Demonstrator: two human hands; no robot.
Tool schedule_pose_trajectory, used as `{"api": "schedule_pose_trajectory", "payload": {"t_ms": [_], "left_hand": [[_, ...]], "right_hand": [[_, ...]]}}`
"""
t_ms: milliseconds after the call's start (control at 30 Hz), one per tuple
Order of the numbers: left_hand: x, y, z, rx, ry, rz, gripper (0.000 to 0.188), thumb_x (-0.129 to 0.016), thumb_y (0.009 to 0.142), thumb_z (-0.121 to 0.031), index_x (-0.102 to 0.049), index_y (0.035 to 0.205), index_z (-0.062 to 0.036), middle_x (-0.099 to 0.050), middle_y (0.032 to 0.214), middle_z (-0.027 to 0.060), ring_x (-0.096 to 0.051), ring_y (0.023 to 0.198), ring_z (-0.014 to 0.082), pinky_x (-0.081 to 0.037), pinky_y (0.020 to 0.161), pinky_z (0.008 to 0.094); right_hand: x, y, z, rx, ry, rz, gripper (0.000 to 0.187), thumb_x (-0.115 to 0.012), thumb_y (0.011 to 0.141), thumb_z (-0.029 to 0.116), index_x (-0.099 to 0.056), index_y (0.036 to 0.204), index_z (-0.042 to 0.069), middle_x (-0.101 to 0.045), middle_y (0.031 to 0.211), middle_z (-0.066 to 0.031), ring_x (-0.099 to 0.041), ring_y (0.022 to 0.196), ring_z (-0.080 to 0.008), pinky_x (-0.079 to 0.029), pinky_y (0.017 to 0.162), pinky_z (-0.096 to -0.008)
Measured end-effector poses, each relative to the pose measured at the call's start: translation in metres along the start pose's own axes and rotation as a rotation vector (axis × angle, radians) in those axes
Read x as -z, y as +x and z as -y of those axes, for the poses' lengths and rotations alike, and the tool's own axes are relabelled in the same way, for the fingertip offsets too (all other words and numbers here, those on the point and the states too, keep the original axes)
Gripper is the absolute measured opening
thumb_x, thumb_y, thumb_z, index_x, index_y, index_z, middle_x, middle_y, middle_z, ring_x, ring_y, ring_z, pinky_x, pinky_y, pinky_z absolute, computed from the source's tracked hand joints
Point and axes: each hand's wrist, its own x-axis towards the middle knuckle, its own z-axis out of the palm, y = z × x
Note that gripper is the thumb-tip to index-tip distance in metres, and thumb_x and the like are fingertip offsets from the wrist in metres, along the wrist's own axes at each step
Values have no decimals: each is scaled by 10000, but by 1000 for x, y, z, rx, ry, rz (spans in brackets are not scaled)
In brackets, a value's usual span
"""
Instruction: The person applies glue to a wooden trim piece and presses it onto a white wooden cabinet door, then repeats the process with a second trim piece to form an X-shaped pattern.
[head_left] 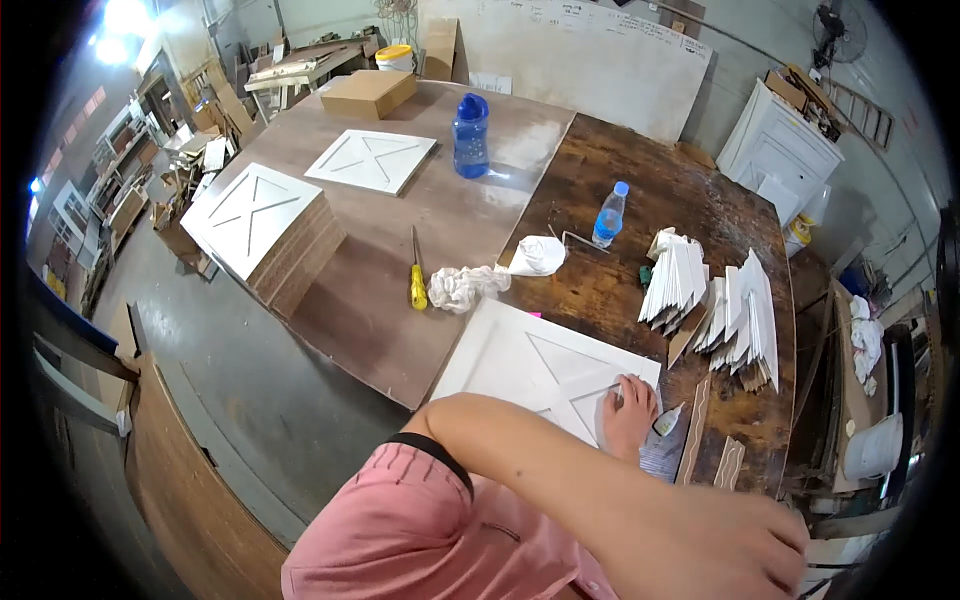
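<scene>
The worktop has two surfaces, a dull grey-brown half on the left and a dark, stained wooden half on the right, dusted white around the seam. The white panel with a raised cross lies at the near edge, spanning both halves. The right hand rests on it near its right edge, fingers bent and thumb set apart; I cannot tell whether they pinch a strip. The left arm crosses in front, and the left hand hangs beyond the worktop's near right corner, fingers curled, its grip hidden.

Just beside the right hand lies a small glue bottle, with two wooden strips bearing wavy lines farther right. Bundles of white strips lie toward the right edge. Around the middle are a yellow-handled screwdriver, a crumpled white cloth and a clear bottle; a blue bottle stands farther back. A stack of panels sits at the left edge, and a cardboard box near the far left corner.

Behind stand a large whiteboard and a white cabinet; grey floor stretches left.
</scene>
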Motion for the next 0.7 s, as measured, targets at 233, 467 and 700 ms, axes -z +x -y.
{"api": "schedule_pose_trajectory", "payload": {"t_ms": [233,467,700], "left_hand": [[61,-189,-20,921,884,-35,355,-755,929,-202,-719,1262,-84,-730,1277,107,-686,1151,355,-541,993,467],[93,-435,-113,1708,1475,-299,625,-756,946,-226,-531,1503,-54,-522,1503,255,-506,1360,461,-434,1141,506],[87,-454,-117,1642,1166,-575,439,-625,1044,-230,-596,1433,-28,-669,1301,231,-627,1218,407,-484,1047,488]], "right_hand": [[10,0,-2,-47,1,59,412,-698,883,273,-718,1284,178,-630,1394,-38,-505,1373,-314,-365,1161,-527],[7,3,7,19,53,68,351,-697,903,254,-714,1247,187,-633,1384,-31,-496,1382,-305,-342,1180,-515],[8,4,3,-7,22,22,297,-715,871,240,-750,1164,205,-638,1362,5,-517,1352,-285,-365,1159,-506]]}}
